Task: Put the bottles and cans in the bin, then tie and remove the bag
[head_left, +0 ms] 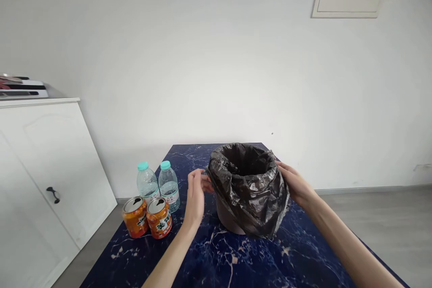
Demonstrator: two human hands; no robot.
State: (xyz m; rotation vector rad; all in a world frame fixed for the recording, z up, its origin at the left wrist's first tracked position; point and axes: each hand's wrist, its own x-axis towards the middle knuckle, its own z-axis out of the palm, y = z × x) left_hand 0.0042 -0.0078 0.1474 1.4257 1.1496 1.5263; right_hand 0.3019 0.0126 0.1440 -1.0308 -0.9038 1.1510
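Note:
A black plastic trash bag (256, 200) lines a brownish-grey trash bin (227, 216) that stands upright on the table. The bag is folded outward over the rim and hangs lower on the right and front than on the left. My left hand (196, 193) is at the left side of the rim, its fingers curled against the bag's edge. On the right side, my right hand (297, 185) grips the bag, with most of its fingers hidden behind the plastic. The bag's mouth gapes upward, and its inside is dark.
Two opened orange soda cans (159, 218) stand at the table's left, in front of two clear water bottles (169, 186) with teal caps. The dark blue marbled table (216, 261) meets a white wall. A white cabinet (43, 166) stands at left.

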